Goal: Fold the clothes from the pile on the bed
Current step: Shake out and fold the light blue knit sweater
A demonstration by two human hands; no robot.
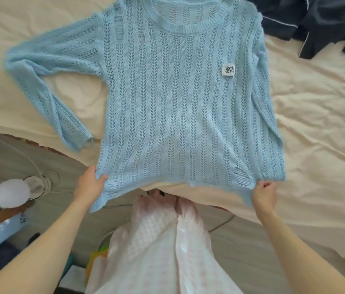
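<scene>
light-blue open-knit sweater (180, 102): collar top cropped; right sleeve hidden
left hand (91, 183): hem corner pinched
right hand (264, 194): hem corner gripped, fingers curled
dark navy clothes pile (320, 24): cut off

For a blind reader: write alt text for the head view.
A light blue open-knit sweater lies spread flat on a cream bed, its hem pinched at each corner by the left hand and right hand. Dark clothes sit at the top right.
</scene>
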